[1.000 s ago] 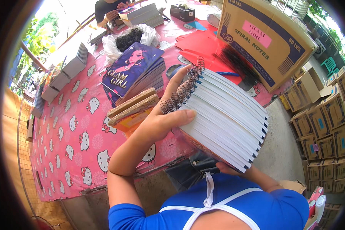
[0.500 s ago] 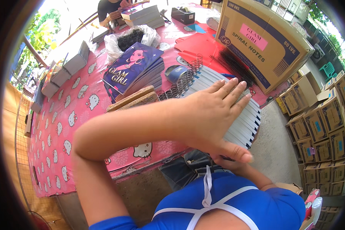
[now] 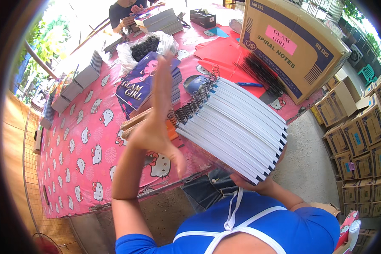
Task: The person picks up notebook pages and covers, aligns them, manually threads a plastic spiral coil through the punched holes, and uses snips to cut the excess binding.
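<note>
A thick, fanned stack of spiral notebooks [image 3: 237,127] lies at the table's near right edge, page edges up, with black coils [image 3: 194,103] sticking out along its left side. My right hand [image 3: 258,184] holds the stack's near end from below; its fingers are partly hidden beneath it. My left hand [image 3: 156,122] is raised left of the stack, fingers stretched upward and thumb apart, holding nothing and slightly blurred. Behind it are wooden blocks [image 3: 135,122] and a pile of purple notebooks [image 3: 135,86] with an illustrated cover.
A large cardboard box [image 3: 292,46] stands at the back right, beside loose black coils [image 3: 262,74], a blue pen [image 3: 249,84] and red sheets [image 3: 220,53]. A bag of coils [image 3: 146,46] and notebook rows [image 3: 78,80] lie farther left. Another person's hands [image 3: 131,19] work across the table.
My left hand has lifted off the top of the notebook stack and swung left, turning upright. The page edges it covered now show. My right hand stays at the stack's near end.
</note>
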`<state>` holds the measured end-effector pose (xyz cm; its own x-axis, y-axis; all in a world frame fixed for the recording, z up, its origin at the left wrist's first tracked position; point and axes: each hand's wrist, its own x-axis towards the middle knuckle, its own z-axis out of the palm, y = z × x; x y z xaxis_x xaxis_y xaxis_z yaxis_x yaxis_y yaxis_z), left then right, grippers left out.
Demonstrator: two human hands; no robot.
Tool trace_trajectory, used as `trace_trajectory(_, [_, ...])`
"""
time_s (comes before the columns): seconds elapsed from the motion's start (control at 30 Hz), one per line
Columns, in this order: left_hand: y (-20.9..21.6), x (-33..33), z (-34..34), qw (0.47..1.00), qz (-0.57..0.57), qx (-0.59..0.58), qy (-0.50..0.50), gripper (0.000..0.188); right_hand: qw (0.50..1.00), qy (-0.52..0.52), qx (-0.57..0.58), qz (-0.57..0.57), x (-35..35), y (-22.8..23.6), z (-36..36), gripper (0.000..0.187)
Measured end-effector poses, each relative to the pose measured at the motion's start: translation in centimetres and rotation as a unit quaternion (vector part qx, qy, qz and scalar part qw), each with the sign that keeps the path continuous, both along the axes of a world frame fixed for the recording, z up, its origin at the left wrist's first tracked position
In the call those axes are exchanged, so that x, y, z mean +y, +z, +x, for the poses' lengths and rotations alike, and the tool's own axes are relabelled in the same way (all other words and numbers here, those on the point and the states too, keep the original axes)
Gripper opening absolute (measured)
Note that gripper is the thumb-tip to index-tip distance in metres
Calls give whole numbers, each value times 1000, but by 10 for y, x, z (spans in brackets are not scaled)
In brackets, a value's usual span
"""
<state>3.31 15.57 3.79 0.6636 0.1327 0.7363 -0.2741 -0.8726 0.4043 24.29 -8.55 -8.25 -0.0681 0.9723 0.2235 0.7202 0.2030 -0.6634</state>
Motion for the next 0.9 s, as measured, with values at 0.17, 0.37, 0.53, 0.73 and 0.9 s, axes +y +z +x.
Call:
trace_trajectory(0.17, [-148,47,-21,939,-173,187,-233,111,962,111,239,69,10,15,-6,45])
trace_trajectory(0.37, [-92,-2,31,916,-277,76,-282,69,976,123,-50,170,7,6,10,40])
trace_trajectory(0.53, [-54,-37,-7,853,-485,32,-193,66,972,118,201,-15,14,25,0,49])
trace_trajectory(0.73, [26,-102,-123,761,-619,-139,136,46,815,233,503,-166,104,78,-91,79])
trace_trajectory(0.9, [35,-65,-252,639,-697,-193,262,36,653,180,674,-294,175,115,-239,101])
